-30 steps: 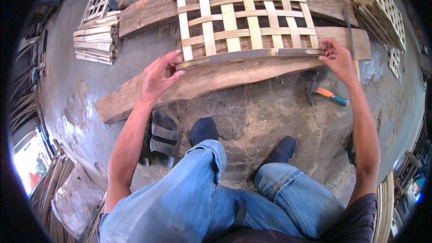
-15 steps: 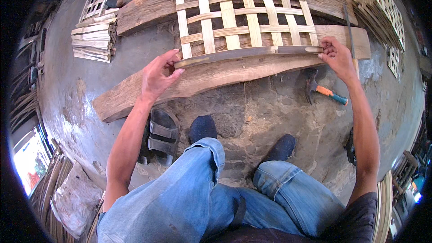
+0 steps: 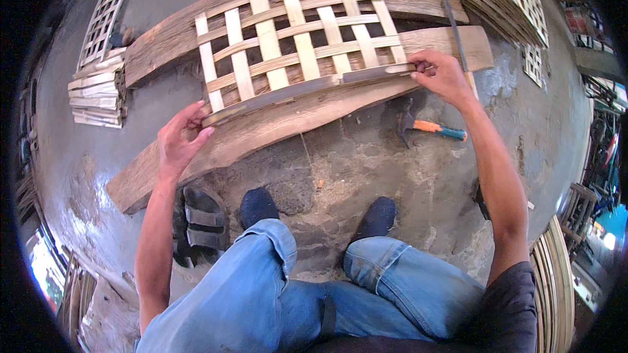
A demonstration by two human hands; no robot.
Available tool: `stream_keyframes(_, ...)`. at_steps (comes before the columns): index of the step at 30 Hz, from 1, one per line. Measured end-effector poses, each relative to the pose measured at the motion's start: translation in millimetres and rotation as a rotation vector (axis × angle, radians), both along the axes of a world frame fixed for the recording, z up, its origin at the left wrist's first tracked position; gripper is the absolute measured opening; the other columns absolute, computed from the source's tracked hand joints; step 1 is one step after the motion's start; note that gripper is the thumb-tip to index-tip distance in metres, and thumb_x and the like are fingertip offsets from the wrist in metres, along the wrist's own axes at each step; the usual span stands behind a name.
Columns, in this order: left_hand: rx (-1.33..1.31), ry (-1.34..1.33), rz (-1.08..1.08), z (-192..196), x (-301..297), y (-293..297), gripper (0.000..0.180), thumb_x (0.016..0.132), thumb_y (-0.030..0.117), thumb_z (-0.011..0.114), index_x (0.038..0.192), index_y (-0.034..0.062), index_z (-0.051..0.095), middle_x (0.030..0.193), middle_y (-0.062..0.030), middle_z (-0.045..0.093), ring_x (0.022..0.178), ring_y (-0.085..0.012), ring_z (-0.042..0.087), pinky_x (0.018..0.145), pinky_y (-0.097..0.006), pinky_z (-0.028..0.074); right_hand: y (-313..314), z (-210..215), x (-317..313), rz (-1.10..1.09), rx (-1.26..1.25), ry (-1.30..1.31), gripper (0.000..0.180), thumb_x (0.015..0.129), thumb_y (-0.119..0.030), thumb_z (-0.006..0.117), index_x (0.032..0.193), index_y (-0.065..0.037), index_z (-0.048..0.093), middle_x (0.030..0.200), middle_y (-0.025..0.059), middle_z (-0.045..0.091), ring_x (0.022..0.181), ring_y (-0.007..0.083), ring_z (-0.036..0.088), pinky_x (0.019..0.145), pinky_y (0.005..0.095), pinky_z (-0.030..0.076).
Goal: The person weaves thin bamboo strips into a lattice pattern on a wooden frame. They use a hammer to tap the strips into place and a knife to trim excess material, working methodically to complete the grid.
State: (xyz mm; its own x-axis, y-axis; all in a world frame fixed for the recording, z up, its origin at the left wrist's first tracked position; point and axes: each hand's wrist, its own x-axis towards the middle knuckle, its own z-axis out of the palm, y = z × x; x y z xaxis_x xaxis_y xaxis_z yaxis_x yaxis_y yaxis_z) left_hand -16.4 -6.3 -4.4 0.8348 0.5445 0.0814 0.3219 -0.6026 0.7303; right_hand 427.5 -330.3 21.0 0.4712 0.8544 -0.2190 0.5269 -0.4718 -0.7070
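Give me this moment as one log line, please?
left hand: grips slat left end | right hand: grips slat right end | slat: along lattice near edge | lattice: on planks | hammer: on floor

Stained grey concrete floor [image 3: 405,176], daylight

lattice [image 3: 297,39] on planks [image 3: 261,131] | strip stack [image 3: 98,91] left | hammer [image 3: 432,129] right, on floor

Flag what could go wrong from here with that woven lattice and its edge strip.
1. The long grey edge strip is pinched only at its ends by the left hand and right hand; its middle may bow off the pale woven bamboo lattice panel.
2. The orange-handled hammer lies near the right forearm; it may get knocked.
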Motion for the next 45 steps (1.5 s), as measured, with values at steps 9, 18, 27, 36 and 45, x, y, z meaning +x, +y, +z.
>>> stream_keyframes(9, -0.010, 0.045, 0.004, 2.4, 6.7, -2.7, 0.060, 0.072, 0.004, 0.086, 0.129, 0.0080, 0.065, 0.102, -0.0075, 0.074, 0.087, -0.0149, 0.068, 0.080, -0.029, 0.056, -4.5, 3.8, 0.6, -0.026, 0.004, 0.035, 0.030, 0.081, 0.003, 0.074, 0.111, -0.002, 0.072, 0.097, 0.0011, 0.066, 0.084, 0.0079, 0.062, 0.075, 0.0231, 0.054)
stream_keyframes(18, -0.040, 0.028, 0.025, 3.6, 3.9, -4.4, 0.058, 0.073, 0.006, 0.086, 0.128, 0.0098, 0.066, 0.103, -0.0070, 0.075, 0.091, -0.0148, 0.070, 0.082, -0.028, 0.058, -3.5, -1.6, 4.8, -0.029, 0.015, 0.055, 0.031, 0.081, -0.001, 0.075, 0.111, -0.003, 0.072, 0.096, 0.0018, 0.069, 0.082, 0.0086, 0.063, 0.075, 0.0245, 0.054)
stream_keyframes(27, -0.006, 0.024, -0.027, 16.0, 9.9, -3.3, 0.045, 0.075, 0.012, 0.086, 0.117, 0.0055, 0.070, 0.108, -0.0091, 0.072, 0.093, -0.0180, 0.071, 0.081, -0.030, 0.058, -5.0, -1.9, 2.1, -0.099, -0.002, 0.084, 0.032, 0.078, -0.001, 0.077, 0.110, -0.005, 0.071, 0.095, 0.0006, 0.069, 0.082, 0.0071, 0.063, 0.075, 0.0248, 0.055)
stream_keyframes(36, -0.016, 0.069, -0.053, 17.4, 9.6, -4.4, 0.025, 0.081, 0.012, 0.081, 0.103, 0.0035, 0.073, 0.105, -0.0098, 0.069, 0.097, -0.0224, 0.068, 0.082, -0.033, 0.056, -7.5, -6.8, 10.7, -0.024, 0.009, 0.081, 0.030, 0.080, 0.004, 0.074, 0.109, -0.002, 0.068, 0.093, 0.0000, 0.065, 0.084, 0.0066, 0.060, 0.072, 0.0213, 0.051)
stream_keyframes(45, -0.032, 0.120, -0.054, 15.6, 13.3, -2.5, 0.026, 0.082, 0.019, 0.080, 0.099, 0.0026, 0.070, 0.105, -0.0109, 0.063, 0.097, -0.0257, 0.064, 0.083, -0.035, 0.055, 2.6, 2.9, 15.2, 0.002, -0.073, 0.128, 0.025, 0.076, 0.001, 0.078, 0.099, -0.003, 0.071, 0.088, 0.0001, 0.066, 0.079, 0.0086, 0.060, 0.070, 0.0250, 0.050)
